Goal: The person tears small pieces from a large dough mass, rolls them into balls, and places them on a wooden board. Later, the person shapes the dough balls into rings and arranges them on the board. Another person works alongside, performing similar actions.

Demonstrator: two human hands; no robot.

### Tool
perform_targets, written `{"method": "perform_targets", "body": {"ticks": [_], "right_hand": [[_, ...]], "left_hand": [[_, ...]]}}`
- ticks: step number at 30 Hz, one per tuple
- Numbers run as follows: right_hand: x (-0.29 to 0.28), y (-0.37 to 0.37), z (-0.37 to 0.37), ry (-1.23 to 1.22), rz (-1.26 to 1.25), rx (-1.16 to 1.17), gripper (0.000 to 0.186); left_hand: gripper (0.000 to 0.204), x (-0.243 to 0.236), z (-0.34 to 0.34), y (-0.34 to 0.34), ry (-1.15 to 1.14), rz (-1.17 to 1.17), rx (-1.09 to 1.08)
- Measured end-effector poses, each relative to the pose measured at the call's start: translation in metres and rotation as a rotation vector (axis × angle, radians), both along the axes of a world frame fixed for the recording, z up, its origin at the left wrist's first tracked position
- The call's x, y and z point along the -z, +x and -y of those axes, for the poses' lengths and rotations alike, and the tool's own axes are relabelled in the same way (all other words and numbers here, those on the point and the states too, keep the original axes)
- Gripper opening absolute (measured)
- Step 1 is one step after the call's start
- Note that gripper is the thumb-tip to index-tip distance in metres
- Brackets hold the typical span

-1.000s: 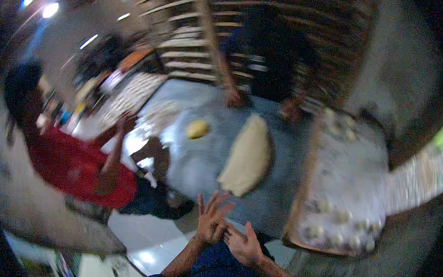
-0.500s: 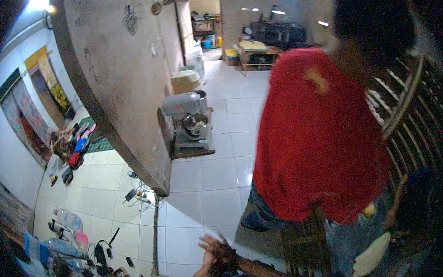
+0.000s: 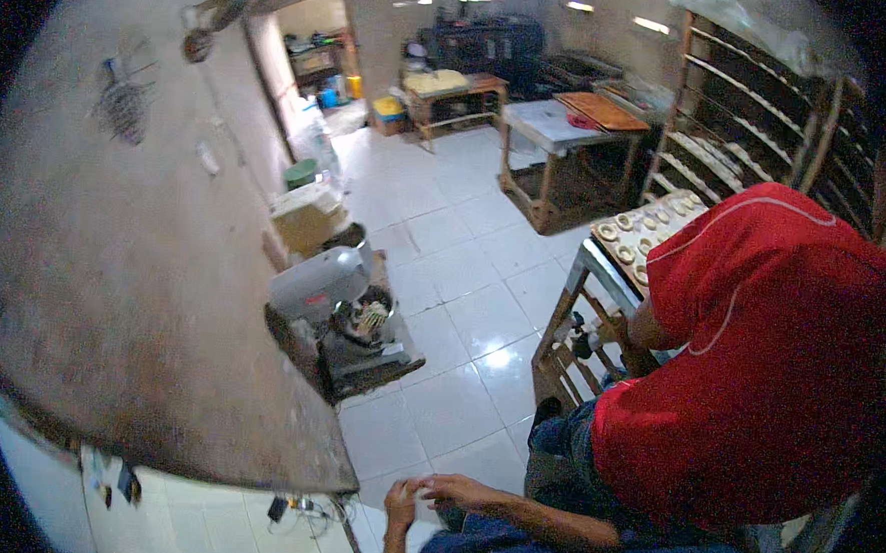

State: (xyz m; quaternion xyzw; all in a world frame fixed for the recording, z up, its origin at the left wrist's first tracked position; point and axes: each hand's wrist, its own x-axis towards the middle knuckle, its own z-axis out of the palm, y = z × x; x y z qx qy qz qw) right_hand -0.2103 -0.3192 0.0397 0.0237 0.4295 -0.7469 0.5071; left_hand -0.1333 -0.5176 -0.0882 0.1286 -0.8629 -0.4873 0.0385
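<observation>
**Co-worker in red (image 3: 759,363) now lower and farther right in view; dough rings (image 3: 627,254) come into sight**

Whole view has swung since half a second ago: grey mixer (image 3: 325,280) sits lower and more to the left, and the flat dough slab is gone from the picture. Hands remain joined near the bottom edge.

Hands: left hand (image 3: 401,502) raised, fingers curled; right hand (image 3: 460,492) comes in from 3 o'clock, its fingers meeting the left's. They look together, with no tool or dough visible between them. Whether something small is pinched there, cannot tell.

From the hands, by the clock: rings at 1 o'clock, laid out on a tray (image 3: 615,241) at the near end of a metal-edged table (image 3: 575,278), well apart from both hands. Co-worker at 2, body bent across that table. Mixer at 11, pale stuff in its bowl. Cables (image 3: 318,515) on the floor at 9. Slatted rack (image 3: 737,117) beyond the tray, also toward 1.

Step in hand, my reading: a pause between handlings, fingers rubbing or picking at one another. Any next move on the rings would call for parting the hands and getting past the co-worker, who blocks much of that side.
</observation>
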Motion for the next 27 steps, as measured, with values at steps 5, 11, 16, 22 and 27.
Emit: {"method": "perform_targets", "body": {"ticks": [5,11,16,22,27], "right_hand": [[-0.080,-0.168,0.009,0.086,-0.589,0.058,0.030],[-0.069,-0.385,-0.005,0.425,-0.655,0.332,0.037],[-0.047,-0.499,-0.053,0.555,-0.495,0.566,0.029],[-0.083,-0.643,-0.109,0.527,-0.448,0.908,0.031],[-0.063,-0.743,-0.203,0.518,-0.622,1.281,0.038]], "left_hand": [[0.017,0.060,0.116,-0.010,0.180,0.652,-0.252],[0.025,0.045,0.161,-0.246,0.115,0.934,-0.113],[0.034,0.041,0.171,-0.502,0.034,0.857,0.095],[0.046,0.026,0.094,-0.880,0.430,0.189,0.479],[0.082,-0.173,-0.284,-0.996,0.831,0.280,1.100]]}}
